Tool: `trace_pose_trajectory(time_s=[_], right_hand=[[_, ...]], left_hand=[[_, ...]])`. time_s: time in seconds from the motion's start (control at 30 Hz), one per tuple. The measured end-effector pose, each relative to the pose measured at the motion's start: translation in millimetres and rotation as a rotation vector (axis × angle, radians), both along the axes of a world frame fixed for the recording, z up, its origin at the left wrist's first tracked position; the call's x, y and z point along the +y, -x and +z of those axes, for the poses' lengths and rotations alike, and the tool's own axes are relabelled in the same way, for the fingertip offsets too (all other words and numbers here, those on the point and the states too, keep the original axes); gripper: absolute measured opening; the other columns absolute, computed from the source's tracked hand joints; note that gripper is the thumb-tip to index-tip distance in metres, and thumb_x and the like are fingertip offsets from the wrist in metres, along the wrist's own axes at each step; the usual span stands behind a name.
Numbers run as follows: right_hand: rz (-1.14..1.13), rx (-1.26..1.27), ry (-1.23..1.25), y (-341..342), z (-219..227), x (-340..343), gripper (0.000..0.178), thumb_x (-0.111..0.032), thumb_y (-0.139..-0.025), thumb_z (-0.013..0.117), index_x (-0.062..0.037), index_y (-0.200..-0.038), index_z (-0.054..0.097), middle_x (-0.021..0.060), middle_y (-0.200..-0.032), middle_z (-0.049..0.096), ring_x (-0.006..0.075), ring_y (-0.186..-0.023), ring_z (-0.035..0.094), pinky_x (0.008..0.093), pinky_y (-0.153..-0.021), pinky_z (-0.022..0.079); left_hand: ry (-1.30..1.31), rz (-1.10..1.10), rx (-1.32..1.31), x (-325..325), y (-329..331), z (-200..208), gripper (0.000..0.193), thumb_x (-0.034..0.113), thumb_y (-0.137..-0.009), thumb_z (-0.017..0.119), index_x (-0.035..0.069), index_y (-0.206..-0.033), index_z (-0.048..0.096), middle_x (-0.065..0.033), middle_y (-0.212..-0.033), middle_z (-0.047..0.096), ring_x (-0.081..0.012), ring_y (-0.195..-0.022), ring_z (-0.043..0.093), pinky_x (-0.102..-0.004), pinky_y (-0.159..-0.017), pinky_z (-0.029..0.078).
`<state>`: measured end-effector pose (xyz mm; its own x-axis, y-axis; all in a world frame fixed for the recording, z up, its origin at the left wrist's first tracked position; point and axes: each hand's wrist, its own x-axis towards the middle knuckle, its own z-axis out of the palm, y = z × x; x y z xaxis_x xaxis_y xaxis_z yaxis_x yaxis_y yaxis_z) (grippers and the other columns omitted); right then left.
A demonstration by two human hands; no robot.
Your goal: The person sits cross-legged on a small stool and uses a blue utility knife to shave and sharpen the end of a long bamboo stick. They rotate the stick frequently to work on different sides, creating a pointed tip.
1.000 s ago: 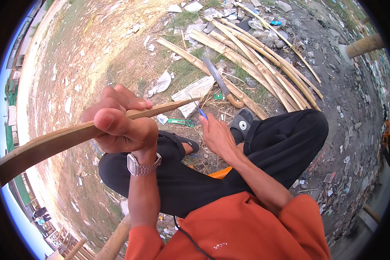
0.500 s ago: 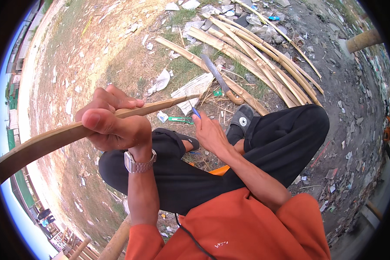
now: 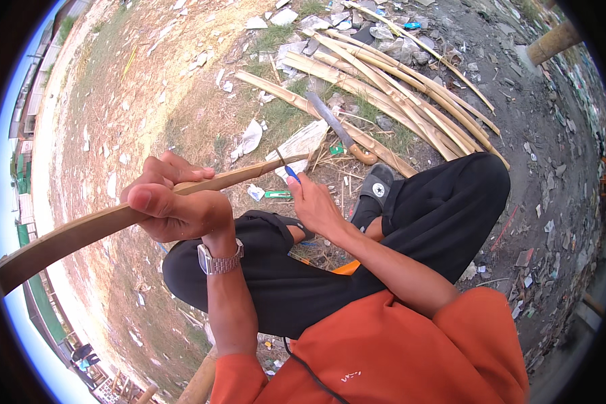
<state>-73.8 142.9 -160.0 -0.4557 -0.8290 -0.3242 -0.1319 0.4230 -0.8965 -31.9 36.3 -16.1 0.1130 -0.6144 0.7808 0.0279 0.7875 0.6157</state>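
Note:
A long split-bamboo strip (image 3: 80,237) runs from the left rim across to the middle of the view, tapering to its far end. My left hand (image 3: 181,205) is closed around it, with the thumb pressed along its near side. In my right hand (image 3: 317,207) is a small blue-handled knife (image 3: 291,173). Its thin dark blade crosses the strip a little short of the tip. Beneath the strip's tip, a pale flat slab (image 3: 299,143) lies on the ground. Beside it rests a large knife (image 3: 331,120) with a wooden handle.
Several split-bamboo lengths (image 3: 410,101) lie in a pile ahead and to the right. A green-handled object (image 3: 278,194) sits near my right hand. Scraps litter the dirt around my black sandal (image 3: 378,188). A thick round post (image 3: 553,44) stands at the far right.
My right hand has shifted slightly left, bringing the blade from near the strip's tip to farther back across it. My left hand keeps its grip, and the view has shifted a little.

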Motion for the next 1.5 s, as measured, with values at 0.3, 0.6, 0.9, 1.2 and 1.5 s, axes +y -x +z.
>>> trace_pose_trajectory(time_s=[0.3, 0.6, 0.9, 1.2, 1.5], right_hand=[[0.072, 0.129, -0.102, 10.2, -29.2, 1.4, 0.038, -0.035, -0.095, 0.036, 0.0002, -0.094, 0.05, 0.0324, -0.07, 0.056, 0.051, -0.073, 0.056, 0.0562, -0.068, 0.043], [0.098, 0.19, -0.251, 29.7, -56.3, -2.2, 0.041, -0.034, -0.095, 0.036, 0.0038, -0.1, 0.053, 0.0295, -0.078, 0.06, 0.0483, -0.082, 0.058, 0.0542, -0.073, 0.046], [0.111, 0.175, -0.358, 34.3, -99.2, -12.3, 0.045, -0.036, -0.095, 0.035, 0.0034, -0.104, 0.054, 0.0316, -0.097, 0.059, 0.0458, -0.093, 0.057, 0.0531, -0.081, 0.045], [0.133, 0.211, -0.451, 44.7, -127.9, -6.8, 0.05, -0.041, -0.094, 0.035, 0.0026, -0.106, 0.055, 0.0318, -0.099, 0.058, 0.0447, -0.098, 0.056, 0.0518, -0.085, 0.044], [0.095, -0.271, 0.119, 12.6, 14.9, -14.6, 0.045, -0.042, -0.096, 0.035, 0.0001, -0.083, 0.047, 0.0181, -0.065, 0.052, 0.0365, -0.061, 0.048, 0.0417, -0.062, 0.039]], left_hand=[[-0.003, -0.038, -0.022, -2.4, -4.6, 0.6, 0.042, 0.039, -0.097, 0.036, 0.008, -0.069, 0.029, -0.0006, -0.046, 0.029, -0.0096, -0.032, 0.034, -0.02, -0.034, 0.028], [0.007, -0.122, -0.025, -3.1, 1.2, -2.3, 0.043, 0.041, -0.096, 0.038, 0.008, -0.07, 0.03, -0.0014, -0.046, 0.03, -0.0093, -0.033, 0.033, -0.0197, -0.033, 0.031], [-0.008, -0.116, -0.012, -1.6, 3.7, -0.4, 0.044, 0.041, -0.097, 0.036, 0.009, -0.067, 0.031, -0.001, -0.047, 0.029, -0.0095, -0.035, 0.033, -0.0197, -0.033, 0.029], [0.007, -0.155, -0.076, -12.2, -5.8, -1.1, 0.04, 0.04, -0.097, 0.035, 0.008, -0.072, 0.032, -0.0034, -0.047, 0.035, -0.0097, -0.034, 0.036, -0.0197, -0.034, 0.034], [-0.024, 0.063, -0.116, -14.0, -21.6, -1.0, 0.04, 0.039, -0.098, 0.031, 0.008, -0.074, 0.035, -0.0059, -0.045, 0.042, -0.0109, -0.036, 0.038, -0.0189, -0.039, 0.03]])
